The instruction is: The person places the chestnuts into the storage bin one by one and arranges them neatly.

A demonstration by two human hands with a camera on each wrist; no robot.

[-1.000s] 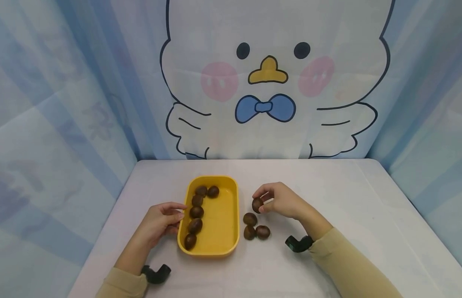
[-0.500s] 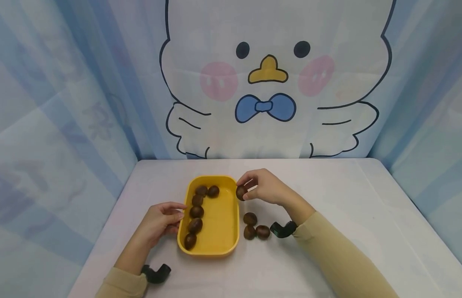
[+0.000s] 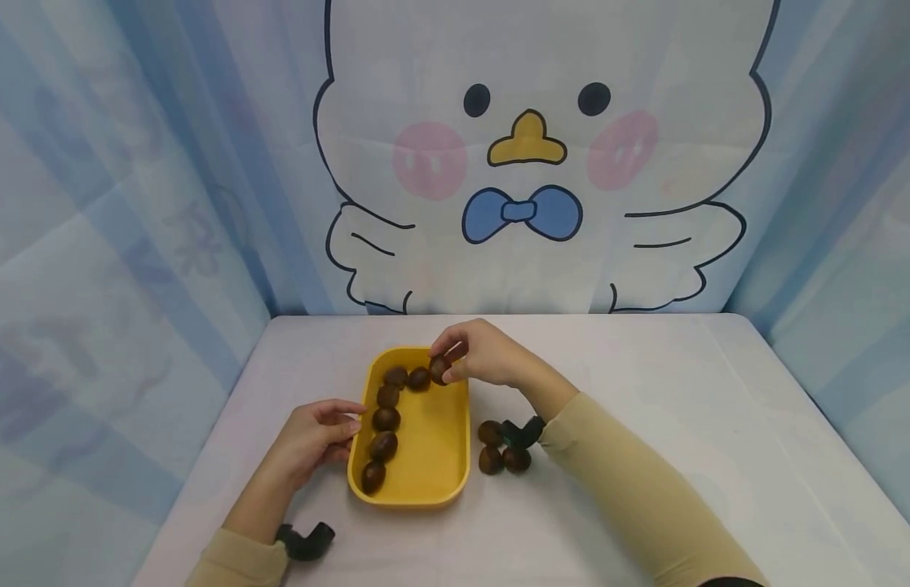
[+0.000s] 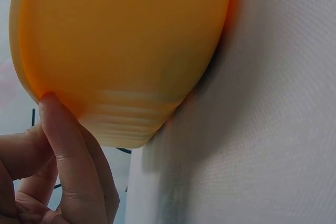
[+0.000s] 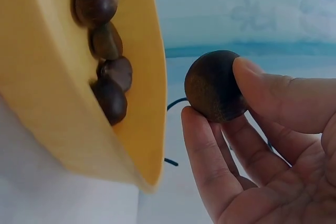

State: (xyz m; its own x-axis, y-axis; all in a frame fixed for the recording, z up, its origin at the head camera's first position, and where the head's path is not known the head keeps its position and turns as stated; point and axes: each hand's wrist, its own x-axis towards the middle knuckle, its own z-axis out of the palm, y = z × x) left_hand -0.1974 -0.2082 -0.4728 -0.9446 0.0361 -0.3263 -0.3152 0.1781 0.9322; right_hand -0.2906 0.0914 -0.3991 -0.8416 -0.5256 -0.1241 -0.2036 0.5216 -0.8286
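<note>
In the head view, my right hand (image 3: 484, 355) pinches a brown chestnut (image 3: 439, 369) between thumb and fingers, over the far right corner of a yellow tray (image 3: 429, 456). The right wrist view shows this dark, glossy chestnut (image 5: 214, 86) held beside the tray wall (image 5: 149, 145). Several chestnuts (image 3: 386, 419) line the tray's left side and far end inside. At the tray's left rim, my left hand (image 3: 315, 436) holds the edge with thumb and fingers. Up close in the left wrist view, a fingertip (image 4: 51, 106) rests against the rim; the tray's inside is hidden there.
Three loose chestnuts (image 3: 491, 461) lie on the white table (image 3: 646, 391) right of the tray, one partly behind the black wrist device (image 3: 523, 432). Another black device (image 3: 306, 541) sits at the left wrist. A printed curtain (image 3: 528, 261) hangs behind the table.
My right hand has carried the chestnut leftward and away from me, from beside the loose chestnuts to over the tray's far right corner. The left hand has stayed at the rim.
</note>
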